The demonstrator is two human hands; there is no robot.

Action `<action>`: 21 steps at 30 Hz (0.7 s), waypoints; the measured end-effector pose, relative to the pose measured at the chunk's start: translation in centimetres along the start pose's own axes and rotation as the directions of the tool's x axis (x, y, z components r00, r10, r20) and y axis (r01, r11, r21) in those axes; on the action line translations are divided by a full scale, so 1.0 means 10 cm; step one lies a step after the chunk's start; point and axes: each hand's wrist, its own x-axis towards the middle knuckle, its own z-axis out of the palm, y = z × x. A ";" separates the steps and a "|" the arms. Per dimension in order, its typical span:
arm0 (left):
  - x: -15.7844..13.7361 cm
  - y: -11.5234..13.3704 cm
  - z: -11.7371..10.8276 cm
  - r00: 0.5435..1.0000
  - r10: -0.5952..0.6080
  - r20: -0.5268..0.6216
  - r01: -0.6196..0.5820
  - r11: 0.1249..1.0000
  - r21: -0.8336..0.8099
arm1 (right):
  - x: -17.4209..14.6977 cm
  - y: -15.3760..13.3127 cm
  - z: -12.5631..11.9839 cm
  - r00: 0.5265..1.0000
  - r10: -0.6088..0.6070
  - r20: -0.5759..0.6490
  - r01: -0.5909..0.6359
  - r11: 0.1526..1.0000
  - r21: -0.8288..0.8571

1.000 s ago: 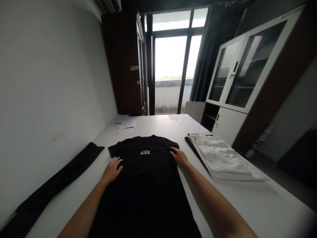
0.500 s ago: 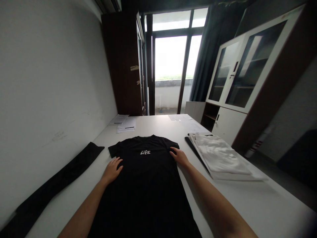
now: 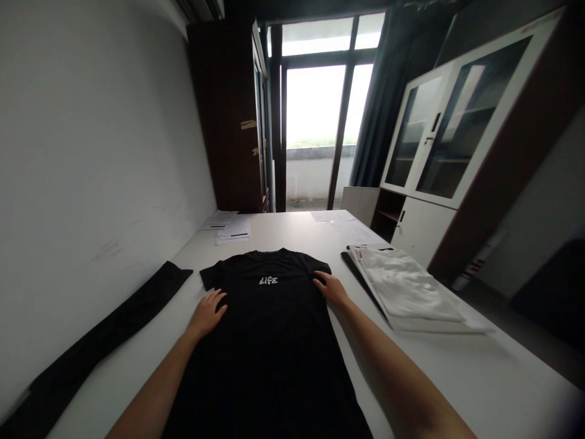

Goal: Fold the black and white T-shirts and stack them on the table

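A black T-shirt [image 3: 274,341] lies spread out on the white table, its collar at the far end and a small white print near the top. My left hand [image 3: 208,314] rests on its left edge just below the sleeve, fingers apart. On the opposite edge, by the right sleeve, my right hand [image 3: 331,288] touches the cloth with its fingers stretched out. The shirt's lower part runs out of view at the bottom.
Folded white clothes [image 3: 406,286] with dark cloth beneath lie on the right. A long black garment [image 3: 119,323] lies along the left wall. Papers [image 3: 234,230] sit at the table's [image 3: 283,228] far left. A white cabinet [image 3: 425,222] stands beyond the right edge.
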 end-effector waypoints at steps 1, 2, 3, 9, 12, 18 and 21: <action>0.00 -0.01 0.01 1.000 0.002 -0.002 -0.002 1.000 0.004 | 0.00 0.00 0.00 1.000 0.005 0.004 -0.005 1.000 -0.002; 0.00 -0.01 0.01 1.000 0.004 -0.005 -0.004 1.000 0.008 | 0.00 -0.01 0.00 1.000 0.008 0.007 -0.008 1.000 -0.004; 0.00 -0.02 0.02 1.000 0.005 -0.007 -0.005 1.000 0.013 | 0.00 -0.01 -0.01 1.000 0.007 0.006 -0.007 1.000 -0.004; 0.01 -0.03 0.02 1.000 0.002 0.005 -0.002 1.000 0.023 | 0.00 -0.01 -0.01 1.000 -0.004 0.009 0.004 1.000 -0.006; 0.00 -0.01 0.01 1.000 -0.001 0.008 0.001 1.000 0.017 | 0.01 0.00 0.00 1.000 -0.013 0.003 0.013 1.000 -0.009; 0.00 -0.02 0.00 1.000 0.002 0.016 -0.003 1.000 0.017 | 0.01 0.04 0.02 0.999 -0.033 -0.002 0.033 0.999 -0.013; 0.01 -0.04 -0.01 1.000 0.014 0.018 -0.014 1.000 -0.010 | 0.01 0.05 0.02 1.000 -0.029 0.001 0.029 1.000 -0.011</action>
